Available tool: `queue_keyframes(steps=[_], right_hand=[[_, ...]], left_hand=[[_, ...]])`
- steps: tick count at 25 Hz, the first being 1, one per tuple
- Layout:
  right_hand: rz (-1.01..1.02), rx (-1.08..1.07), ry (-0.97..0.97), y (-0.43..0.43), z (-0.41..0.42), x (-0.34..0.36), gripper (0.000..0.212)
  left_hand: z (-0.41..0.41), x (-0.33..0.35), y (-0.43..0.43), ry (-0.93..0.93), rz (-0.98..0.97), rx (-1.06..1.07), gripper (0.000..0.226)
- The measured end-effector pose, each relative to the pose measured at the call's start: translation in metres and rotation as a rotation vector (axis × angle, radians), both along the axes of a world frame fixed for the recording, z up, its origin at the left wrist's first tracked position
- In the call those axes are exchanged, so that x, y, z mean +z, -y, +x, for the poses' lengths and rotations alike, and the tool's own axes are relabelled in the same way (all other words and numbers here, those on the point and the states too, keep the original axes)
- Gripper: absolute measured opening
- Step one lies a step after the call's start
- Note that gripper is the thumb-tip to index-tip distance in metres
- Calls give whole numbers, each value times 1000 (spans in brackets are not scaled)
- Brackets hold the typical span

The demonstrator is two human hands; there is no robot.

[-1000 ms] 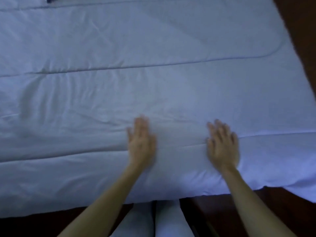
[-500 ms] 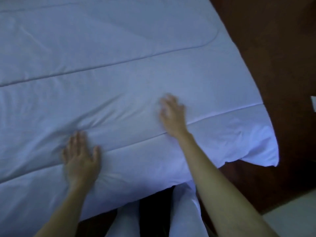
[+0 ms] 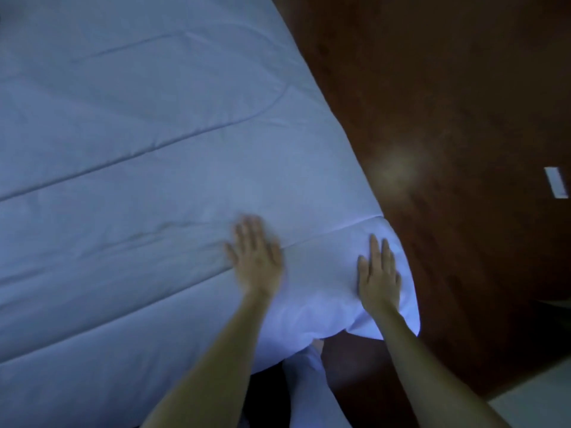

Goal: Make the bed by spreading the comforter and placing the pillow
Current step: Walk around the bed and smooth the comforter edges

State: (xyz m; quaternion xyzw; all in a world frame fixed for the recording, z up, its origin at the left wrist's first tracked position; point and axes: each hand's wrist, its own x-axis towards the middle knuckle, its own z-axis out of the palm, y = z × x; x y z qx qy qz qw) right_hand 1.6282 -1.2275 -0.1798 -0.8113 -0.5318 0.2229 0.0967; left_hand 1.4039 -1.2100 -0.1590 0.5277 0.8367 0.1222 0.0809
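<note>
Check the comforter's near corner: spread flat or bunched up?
Mostly spread. The comforter lies flat with faint creases; left hand and right hand press open-palmed near its corner, which puffs slightly over the edge.

Both hands lie palm down, side by side but apart, at the ends of arms stretched forward. The left hand [image 3: 256, 261], slightly blurred, keeps its fingers straight and a little spread, pointing away from the body. The right hand [image 3: 378, 276] sits a touch nearer the body, fingers straight and close together, thumb angled out toward the left hand. The bare left forearm [image 3: 216, 350] rises from the bottom centre of the head view and slants up to the right. The bare right forearm [image 3: 429, 359] enters from the lower right and slants up to the left. Both wrists run nearly in line with their forearms.
</note>
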Motion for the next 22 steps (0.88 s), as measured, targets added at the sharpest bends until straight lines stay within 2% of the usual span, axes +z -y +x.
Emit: queue_keyframes(steps=[2, 4, 6, 8, 9, 10, 12, 14, 17, 20, 22], right_hand=[[-154, -74, -112, 15, 32, -3, 55], [-296, -174, -198, 26, 58, -9, 55], [-283, -226, -228, 17, 59, 3, 54], [-190, -234, -308, 8, 45, 25, 51], [-148, -228, -358, 4, 40, 36, 49], [-113, -227, -402, 1, 33, 54, 46], [2, -181, -464, -5, 21, 94, 40], [116, -93, -485, -13, 17, 132, 35], [259, 10, -524, -33, 27, 188, 30], [413, 86, -583, -52, 45, 232, 27], [508, 140, -642, -64, 63, 261, 25]], left_hand=[[49, -6, 13, -34, 4, -392, 66], [76, -13, 41, -211, -4, -811, 68], [66, -12, 54, -210, -44, -1111, 63], [52, -2, 58, -124, -127, -1330, 40], [51, 15, 59, 5, -253, -1298, 32], [51, 28, 57, 166, -326, -1167, 31], [45, 59, 44, 376, -343, -822, 32], [42, 87, 18, 492, -206, -635, 33], [51, 145, -24, 618, -15, -547, 33], [79, 208, -46, 826, 163, -434, 26], [109, 246, -58, 913, 264, -455, 22]])
